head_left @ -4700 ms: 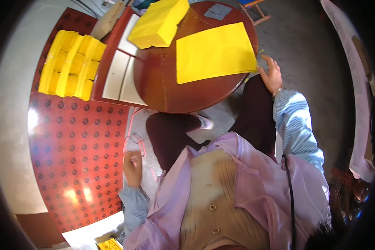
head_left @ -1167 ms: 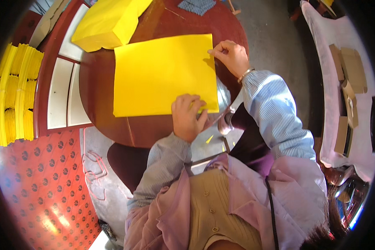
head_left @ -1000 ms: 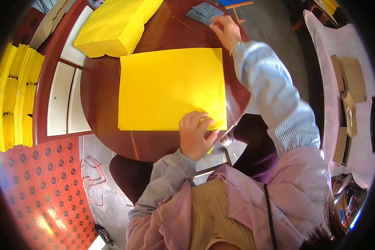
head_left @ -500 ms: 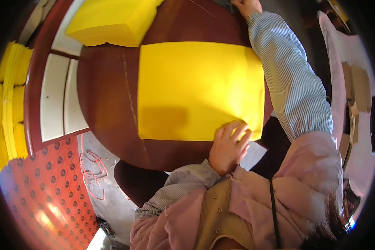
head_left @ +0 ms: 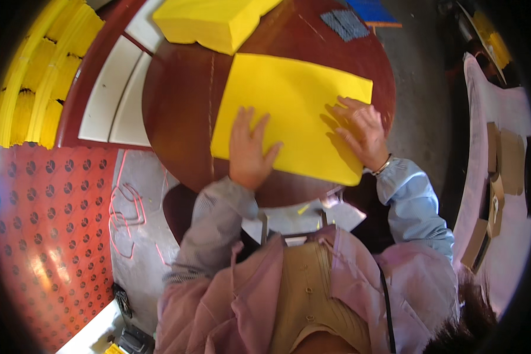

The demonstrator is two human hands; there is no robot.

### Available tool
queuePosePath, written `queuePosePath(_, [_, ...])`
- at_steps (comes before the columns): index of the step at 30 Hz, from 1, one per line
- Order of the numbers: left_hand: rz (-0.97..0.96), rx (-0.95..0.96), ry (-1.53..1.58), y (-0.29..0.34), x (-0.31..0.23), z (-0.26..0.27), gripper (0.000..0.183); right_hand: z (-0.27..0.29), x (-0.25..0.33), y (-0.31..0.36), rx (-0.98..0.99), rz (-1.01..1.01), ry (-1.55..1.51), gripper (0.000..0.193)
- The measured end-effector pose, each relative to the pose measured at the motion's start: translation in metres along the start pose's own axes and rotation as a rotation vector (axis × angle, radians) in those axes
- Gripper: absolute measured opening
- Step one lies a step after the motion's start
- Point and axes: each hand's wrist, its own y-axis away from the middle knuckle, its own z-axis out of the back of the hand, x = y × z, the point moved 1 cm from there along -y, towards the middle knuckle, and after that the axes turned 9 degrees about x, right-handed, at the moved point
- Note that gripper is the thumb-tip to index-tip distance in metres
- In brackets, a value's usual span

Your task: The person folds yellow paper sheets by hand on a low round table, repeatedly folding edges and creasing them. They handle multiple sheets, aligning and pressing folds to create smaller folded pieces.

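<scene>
While both hands lie spread and flat, gripping nothing, the large yellow sheet (head_left: pixel 289 112) rests on the round dark-red tabletop (head_left: pixel 177 106), covering much of its near and right part. The left hand (head_left: pixel 249 150) presses palm-down, fingers splayed, on the sheet's near left portion, close to the tabletop's near edge. The right hand (head_left: pixel 360 133) presses likewise on the sheet's right portion, its fingers pointing left across the yellow surface, not far from the tabletop's right edge.

As a judgement, the work looks early: the sheet lies open and smooth, held down or being smoothed, and no crease or fold can be made out across it. Its near right corner looks rounded and faintly thick, but whether that is a doubled layer cannot be told. Whatever shaping is meant appears yet to be done.

The sheet's long axis runs roughly left to right across the tabletop, tilted so that the left end sits farther from the person than the right end; the short sides face the left and right edges.

At the far edge lies a thick yellow stack (head_left: pixel 212 20) of similar sheets, just apart from the sheet's far left corner, and a small grey-blue patterned piece (head_left: pixel 345 23) lies farther right.
</scene>
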Motion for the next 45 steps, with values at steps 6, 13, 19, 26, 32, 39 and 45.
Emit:
queuePosePath(6, [-0.024, 0.030, -0.182, -0.014, 0.019, -0.022, 0.061, -0.027, 0.006, 0.039, -0.020, -0.043, -0.035, 0.038])
queuePosePath(13, [-0.089, 0.074, -0.173, -0.055, 0.041, -0.038, 0.059, -0.013, -0.019, 0.049, -0.118, -0.020, -0.192, 0.034])
queuePosePath(19, [-0.054, 0.167, -0.151, -0.066, 0.036, -0.026, 0.056, 0.004, -0.002, 0.087, -0.006, 0.114, -0.211, 0.037])
queuePosePath(26, [-0.109, -0.078, 0.266, -0.042, -0.074, -0.052, 0.026, 0.001, -0.017, 0.099, -0.006, 0.160, -0.269, 0.031])
queuePosePath(32, [0.054, 0.040, 0.425, -0.012, -0.124, -0.089, 0.019, 0.006, -0.023, 0.101, 0.059, 0.167, -0.331, 0.031])
queuePosePath(39, [0.068, 0.070, 0.480, 0.009, -0.122, -0.095, 0.024, 0.005, -0.015, 0.107, 0.067, 0.191, -0.320, 0.033])
queuePosePath(45, [0.089, 0.094, 0.459, 0.012, -0.104, -0.080, 0.026, 0.004, -0.004, 0.102, 0.051, 0.263, -0.262, 0.030])
